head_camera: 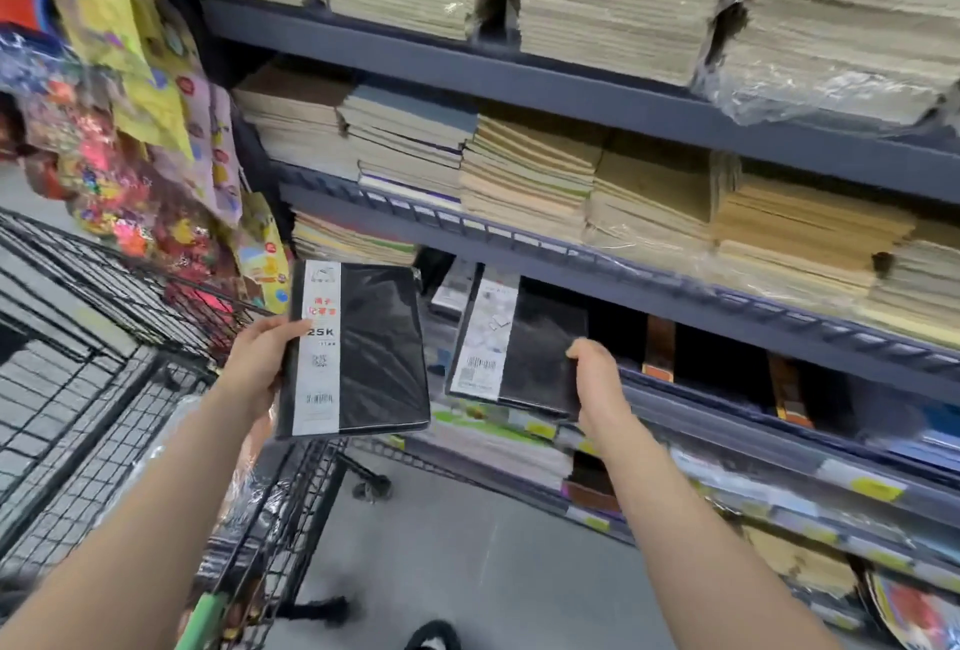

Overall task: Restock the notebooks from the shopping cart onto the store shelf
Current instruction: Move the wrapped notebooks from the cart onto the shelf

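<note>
Notebooks are in both hands at once. One black notebook [358, 350], wrapped in shiny film with a white label strip down its left side, is held up flat in the left hand [260, 369], whose thumb lies across the strip while the fingers curl behind the cover. It hangs in the air between the shopping cart [93, 389] and the store shelf [649, 280], touching neither.

A second black notebook [519, 348], with a white barcode label on its left part, sits tilted at the front edge of the shelf opening, its far end reaching in under the blue-grey beam. The right hand [597, 379] grips its near right corner, fingers wrapped over the edge.

Deeper in that same opening stand dark books with brown spines [658, 348]. One level up, stacks of tan and grey paper pads [530, 171] fill the shelf from end to end, and film-wrapped bundles [649, 0] crowd the top level.

The black wire cart stands at the left with a green handle [205, 618] near the bottom edge. Bright printed gift bags [156, 156] hang above the cart. Grey floor [467, 561] shows below between the arms.
</note>
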Demonstrator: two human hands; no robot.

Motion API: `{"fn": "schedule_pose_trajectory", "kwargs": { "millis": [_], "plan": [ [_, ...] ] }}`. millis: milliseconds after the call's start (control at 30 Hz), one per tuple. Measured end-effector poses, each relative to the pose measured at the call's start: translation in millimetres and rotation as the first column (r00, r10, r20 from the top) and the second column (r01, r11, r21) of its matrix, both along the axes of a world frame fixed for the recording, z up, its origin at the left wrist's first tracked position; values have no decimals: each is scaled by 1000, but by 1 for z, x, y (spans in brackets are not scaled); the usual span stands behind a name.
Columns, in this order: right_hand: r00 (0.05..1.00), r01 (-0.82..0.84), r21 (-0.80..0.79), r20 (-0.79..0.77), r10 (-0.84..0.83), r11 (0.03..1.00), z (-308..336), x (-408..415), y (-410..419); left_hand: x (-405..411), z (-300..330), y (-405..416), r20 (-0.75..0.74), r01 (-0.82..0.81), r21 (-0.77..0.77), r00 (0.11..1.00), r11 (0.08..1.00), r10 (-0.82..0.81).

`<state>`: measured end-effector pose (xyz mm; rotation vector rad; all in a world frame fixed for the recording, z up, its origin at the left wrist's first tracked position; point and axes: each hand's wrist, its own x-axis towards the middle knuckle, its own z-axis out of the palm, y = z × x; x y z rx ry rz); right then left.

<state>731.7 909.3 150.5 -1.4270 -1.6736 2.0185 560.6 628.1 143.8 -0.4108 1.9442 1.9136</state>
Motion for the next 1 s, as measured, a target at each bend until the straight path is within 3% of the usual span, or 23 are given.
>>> {"fn": "schedule_pose_trajectory", "kwargs": {
  "millis": [200, 300, 500, 600, 733, 900, 1000],
  "plan": [
    [990, -57, 189, -119, 81, 980, -23, -68, 7, -40, -19, -3, -145, 15, 74, 989, 997, -4],
    [978, -165, 326, -68, 197, 931, -32, -81, 9, -52, -26, -1, -229, 61, 42, 972, 997, -50],
    [855, -454, 724, 190, 482, 520, -61, -48, 20, -47, -22, 18, -324, 68, 22, 944, 997, -57],
    [838, -434, 823, 221, 498, 366, -78, -42, 22, -43, -25, 27, -364, 90, 27, 929, 996, -74],
    [878, -339, 894, 189, 439, 294, -87, -62, 14, -39, -30, 26, -376, 77, 42, 925, 996, -55],
    [881, -345, 906, 222, 419, 246, -89, -76, 10, -26, -34, 21, -383, 119, 19, 918, 993, -103],
    [898, -275, 922, 145, 416, 274, -90, -61, 11, -14, -36, 18, -382, 146, 27, 916, 989, -124]
  ]
}}
